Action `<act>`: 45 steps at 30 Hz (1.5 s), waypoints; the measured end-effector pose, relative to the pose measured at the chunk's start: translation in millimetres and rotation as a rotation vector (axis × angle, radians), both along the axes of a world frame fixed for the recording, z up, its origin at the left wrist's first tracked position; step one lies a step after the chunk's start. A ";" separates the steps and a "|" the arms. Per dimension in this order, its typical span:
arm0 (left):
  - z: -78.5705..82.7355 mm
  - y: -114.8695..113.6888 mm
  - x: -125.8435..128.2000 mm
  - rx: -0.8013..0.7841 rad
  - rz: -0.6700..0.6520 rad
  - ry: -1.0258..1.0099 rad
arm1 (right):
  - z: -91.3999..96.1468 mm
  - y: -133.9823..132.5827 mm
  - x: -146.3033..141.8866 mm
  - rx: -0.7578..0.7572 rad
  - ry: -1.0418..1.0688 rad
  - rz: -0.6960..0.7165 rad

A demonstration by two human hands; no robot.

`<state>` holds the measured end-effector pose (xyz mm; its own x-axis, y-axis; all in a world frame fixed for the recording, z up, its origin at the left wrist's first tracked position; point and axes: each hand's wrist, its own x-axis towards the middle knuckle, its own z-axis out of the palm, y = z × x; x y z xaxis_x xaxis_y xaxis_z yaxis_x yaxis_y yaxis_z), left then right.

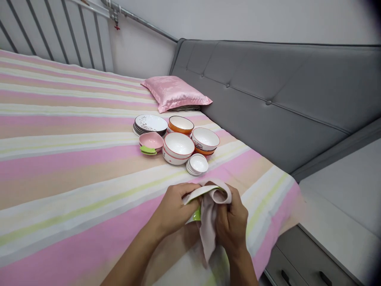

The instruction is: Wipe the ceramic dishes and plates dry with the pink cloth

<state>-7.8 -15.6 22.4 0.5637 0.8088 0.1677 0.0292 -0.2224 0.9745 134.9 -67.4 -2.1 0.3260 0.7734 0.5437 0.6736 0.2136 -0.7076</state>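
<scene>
Close to me, above the bed's near side, my left hand (pixel 174 208) is closed round a small white-and-green dish (pixel 196 215). A pale pinkish-grey cloth (pixel 208 228) covers much of the dish, so its full shape is hidden. My right hand (pixel 233 218) grips the cloth against the dish's right side, and one end of it hangs down between my hands. Just beyond them stands a stack of small white bowls (pixel 199 163). Behind that are red-rimmed white bowls (pixel 179 145) and pink dishes with green leaf-shaped handles (pixel 151 140).
Plates (pixel 151 123) are stacked at the back left of the group, beside an orange-sided bowl (pixel 181 125). Another bowl (pixel 206 139) tops a stack on the right. A pink pillow (pixel 175 93) lies by the grey headboard (pixel 253 79). A drawer cabinet (pixel 309 254) stands at lower right.
</scene>
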 end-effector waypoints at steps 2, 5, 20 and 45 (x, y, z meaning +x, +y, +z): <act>1.5 0.8 -3.7 0.064 -0.024 0.058 | 2.0 -2.0 1.8 0.030 -0.084 0.043; 2.1 1.9 -8.1 0.146 -0.028 0.163 | 5.9 -3.9 3.8 0.103 -0.205 0.134; -1.9 0.4 -9.3 0.504 0.114 0.365 | 5.6 -2.5 10.3 0.017 -0.166 0.350; -0.2 -11.6 3.9 0.568 0.459 -0.080 | 1.7 7.7 -50.2 -0.203 1.098 0.255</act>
<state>-3.9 -27.2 22.1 0.1580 0.7369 0.6573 0.1744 -0.6760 0.7160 84.7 -59.7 -0.4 0.3686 0.9262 -0.0798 -0.3756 0.0699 -0.9242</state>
